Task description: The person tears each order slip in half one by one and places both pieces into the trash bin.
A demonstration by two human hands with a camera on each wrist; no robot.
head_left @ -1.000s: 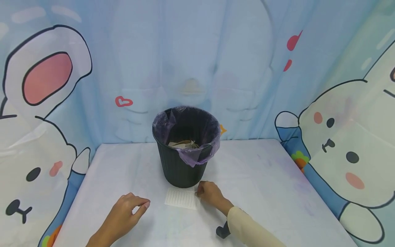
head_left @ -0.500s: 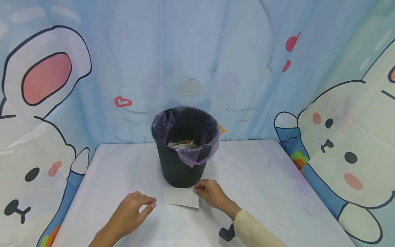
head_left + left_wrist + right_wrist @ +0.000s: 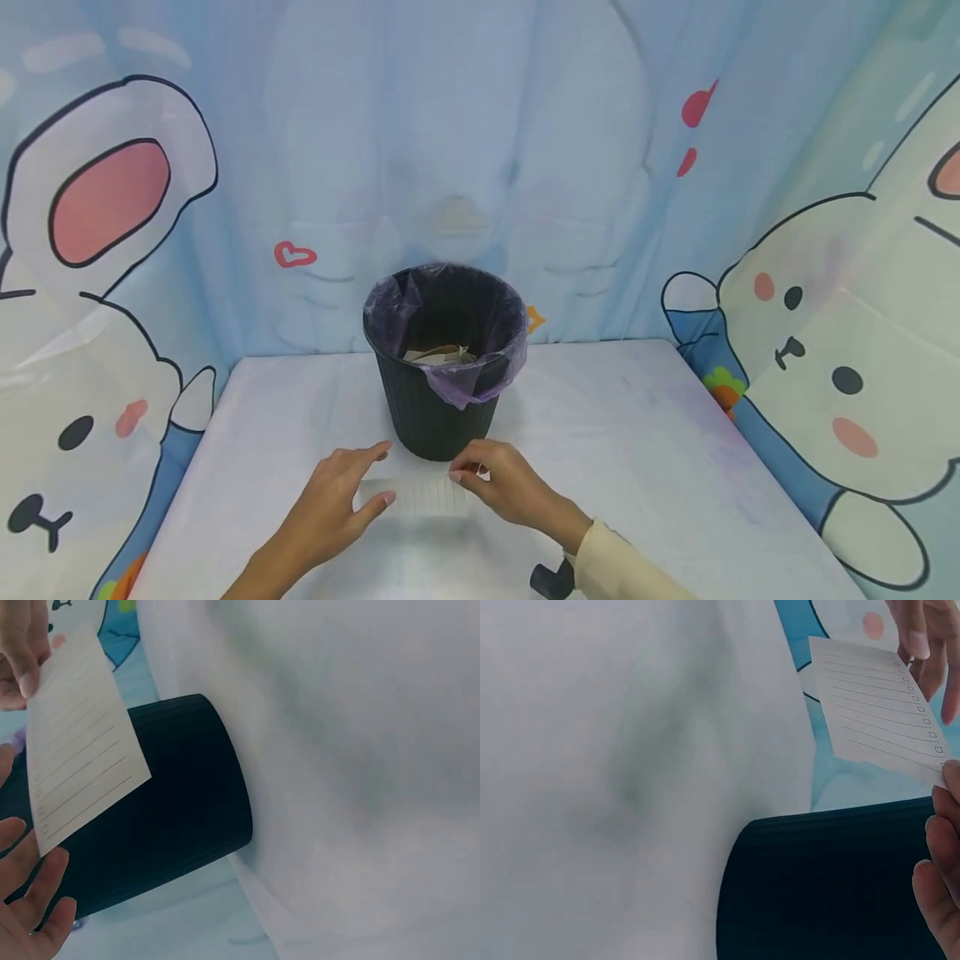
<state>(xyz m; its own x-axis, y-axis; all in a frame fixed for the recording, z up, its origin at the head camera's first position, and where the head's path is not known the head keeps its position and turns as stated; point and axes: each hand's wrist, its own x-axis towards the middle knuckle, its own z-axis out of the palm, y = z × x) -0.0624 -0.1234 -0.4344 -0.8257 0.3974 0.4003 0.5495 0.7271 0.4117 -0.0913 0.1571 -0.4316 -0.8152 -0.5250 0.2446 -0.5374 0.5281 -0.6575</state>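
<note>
A white lined paper slip [image 3: 423, 497] with a column of small checkboxes is held up over the table, a faint shadow beneath it. My right hand [image 3: 513, 490] pinches its right end between thumb and fingertips. Around the slip's left end is my left hand [image 3: 333, 500], thumb and fingers spread apart. In the left wrist view the slip [image 3: 86, 735] hangs in front of the dark bin [image 3: 172, 787], its near corner at the left hand's fingers. The right wrist view shows the checkboxes along one edge of the slip [image 3: 877, 705].
Just behind the hands stands the black trash bin [image 3: 442, 421], lined with a purple plastic bag [image 3: 468, 383]. Scraps of paper or card [image 3: 438, 356] lie inside it. A small black object [image 3: 551, 581] shows beside the right sleeve. A rabbit-print curtain [image 3: 450, 125] encloses the white table [image 3: 615, 433].
The right hand has lifted the slip off the table and moved it left and nearer. The left hand has moved right to the slip's left end, its thumb and fingers spreading apart.
</note>
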